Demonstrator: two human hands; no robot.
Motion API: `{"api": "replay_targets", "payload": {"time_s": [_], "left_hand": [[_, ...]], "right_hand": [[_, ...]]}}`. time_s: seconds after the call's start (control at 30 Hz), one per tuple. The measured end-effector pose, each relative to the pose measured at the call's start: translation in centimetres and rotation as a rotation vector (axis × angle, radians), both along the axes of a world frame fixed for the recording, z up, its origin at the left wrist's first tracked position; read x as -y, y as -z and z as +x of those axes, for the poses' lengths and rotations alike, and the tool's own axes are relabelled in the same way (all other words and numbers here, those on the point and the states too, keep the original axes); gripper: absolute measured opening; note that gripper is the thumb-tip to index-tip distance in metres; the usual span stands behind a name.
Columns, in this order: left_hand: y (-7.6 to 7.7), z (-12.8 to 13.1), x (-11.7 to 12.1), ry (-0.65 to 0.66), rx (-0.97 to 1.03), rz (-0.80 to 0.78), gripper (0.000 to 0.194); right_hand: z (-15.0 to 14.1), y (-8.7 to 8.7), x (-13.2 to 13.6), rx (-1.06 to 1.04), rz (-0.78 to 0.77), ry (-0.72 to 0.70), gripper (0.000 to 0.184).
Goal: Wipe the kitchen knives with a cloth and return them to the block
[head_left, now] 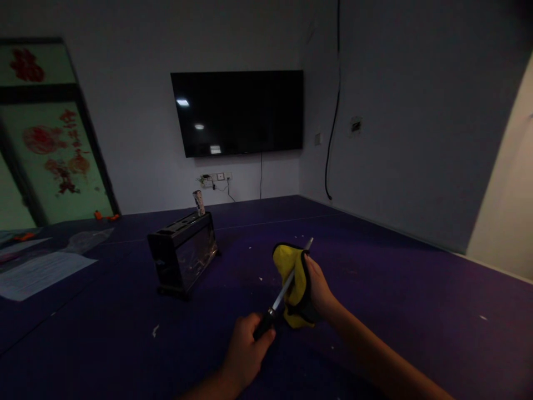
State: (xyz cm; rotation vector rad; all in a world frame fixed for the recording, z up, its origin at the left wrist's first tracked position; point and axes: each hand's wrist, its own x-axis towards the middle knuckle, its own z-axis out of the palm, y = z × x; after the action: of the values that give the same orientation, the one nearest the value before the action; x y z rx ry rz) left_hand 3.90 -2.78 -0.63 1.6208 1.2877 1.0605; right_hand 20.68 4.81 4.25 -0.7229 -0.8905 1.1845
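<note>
My left hand (245, 347) is closed round the black handle of a thin steel rod (287, 286) that points up and to the right. My right hand (317, 286) grips a yellow cloth with dark edging (291, 266), wrapped against the middle of the rod. Both hands are held above the dark purple floor (375, 289). A black knife block with a clear side panel (183, 255) stands to the left of the hands, with one patterned handle (199, 202) sticking up from its top.
A dark television (239, 111) hangs on the far wall above a power strip (214, 179). White sheets (39, 272) lie on the floor at left. A glass door with red paper cuttings (50, 161) is at the far left. Small white scraps dot the floor.
</note>
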Motion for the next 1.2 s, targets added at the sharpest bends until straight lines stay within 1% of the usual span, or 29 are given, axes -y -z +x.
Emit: {"api": "replay_targets", "payload": {"time_s": [0.17,0.3,0.43,0.67,0.77,0.83,1.2], "left_hand": [[-0.3,0.1,0.1,0.014,-0.004,0.004,0.022],[-0.4,0.1,0.2,0.015,-0.003,0.001,0.021],[-0.4,0.1,0.1,0.005,0.003,-0.008,0.020],[0.0,0.2,0.0,-0.007,0.029,-0.011,0.022],[0.1,0.2,0.0,-0.013,0.043,-0.016,0.023],[0.1,0.2,0.0,-0.014,0.050,-0.017,0.023],[-0.2,0.1,0.1,-0.007,0.045,-0.027,0.025]], "right_hand": [[0.1,0.4,-0.3,0.035,-0.001,0.023,0.040],[0.2,0.8,-0.6,0.020,-0.005,0.045,0.039],[0.2,0.9,-0.6,0.020,-0.014,0.050,0.039],[-0.2,0.5,0.0,0.003,-0.027,-0.001,0.039],[-0.4,0.5,0.1,0.014,-0.031,0.022,0.039],[-0.4,0.5,0.1,0.024,-0.032,0.031,0.039],[-0.3,1.5,-0.2,0.089,0.006,-0.024,0.037]]}}
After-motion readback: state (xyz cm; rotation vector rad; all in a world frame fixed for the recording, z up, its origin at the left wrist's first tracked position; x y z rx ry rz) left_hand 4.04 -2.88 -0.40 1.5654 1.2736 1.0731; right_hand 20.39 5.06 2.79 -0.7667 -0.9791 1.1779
